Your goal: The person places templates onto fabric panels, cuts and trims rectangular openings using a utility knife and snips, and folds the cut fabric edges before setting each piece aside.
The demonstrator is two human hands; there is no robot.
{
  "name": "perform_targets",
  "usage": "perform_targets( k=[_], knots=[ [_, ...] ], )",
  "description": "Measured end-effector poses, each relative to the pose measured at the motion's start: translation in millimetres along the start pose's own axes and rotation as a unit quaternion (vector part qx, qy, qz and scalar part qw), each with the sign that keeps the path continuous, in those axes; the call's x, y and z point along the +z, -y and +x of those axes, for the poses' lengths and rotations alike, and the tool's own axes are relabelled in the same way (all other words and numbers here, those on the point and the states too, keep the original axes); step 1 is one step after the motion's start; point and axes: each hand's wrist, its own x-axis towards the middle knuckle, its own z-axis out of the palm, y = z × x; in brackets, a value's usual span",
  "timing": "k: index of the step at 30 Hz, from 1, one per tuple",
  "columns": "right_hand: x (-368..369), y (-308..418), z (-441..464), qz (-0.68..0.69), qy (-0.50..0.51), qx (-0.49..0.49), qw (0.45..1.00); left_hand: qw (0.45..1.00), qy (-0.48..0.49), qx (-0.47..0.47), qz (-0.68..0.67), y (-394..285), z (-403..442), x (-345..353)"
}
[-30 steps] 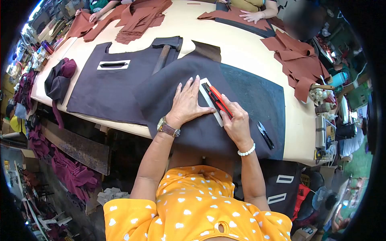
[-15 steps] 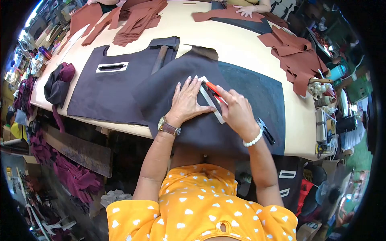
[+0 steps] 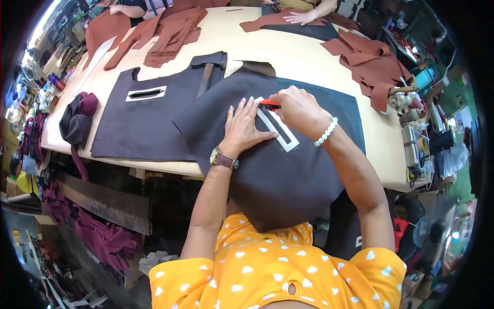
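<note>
My left hand (image 3: 243, 127), fingers apart, presses flat on a dark brown leather-like sheet (image 3: 288, 180), against the edge of a white rectangular frame (image 3: 291, 145). The frame lies on the sheet and has a long narrow slot. My right hand (image 3: 303, 112) is closed around a red cutter knife (image 3: 269, 104), its tip at the frame's far end; the blade is mostly hidden by the hand. Beneath the sheet lies a dark cutting mat (image 3: 347, 110). The sheet's near edge hangs over the table front at my lap.
Another dark panel (image 3: 139, 123) with a white-framed slot lies left. Dark and maroon cloth (image 3: 80, 118) hangs at the table edge. Rust-brown pieces (image 3: 175, 38) lie in stacks behind, more (image 3: 373, 64) at right. A co-worker's hand (image 3: 303, 18) rests on a piece opposite.
The right hand has moved up with the knife, uncovering more of the white frame. The sheet now hangs lower in front and covers more of the mat. The black pen-like tool is out of sight.
</note>
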Motion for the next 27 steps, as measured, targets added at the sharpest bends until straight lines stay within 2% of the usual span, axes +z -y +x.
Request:
perform_targets(
  k=[14,27],
  knots=[
    [-2.5,1.1,-43.2,0.052,0.016,0.031,0.998,1.0,-0.007,0.001,-0.002,0.7,0.9,2.3],
    [3.5,-3.9,-99.7,0.026,-0.031,0.022,0.999,1.0,-0.007,0.0,0.01,-0.6,0.9,1.2]
  ],
)
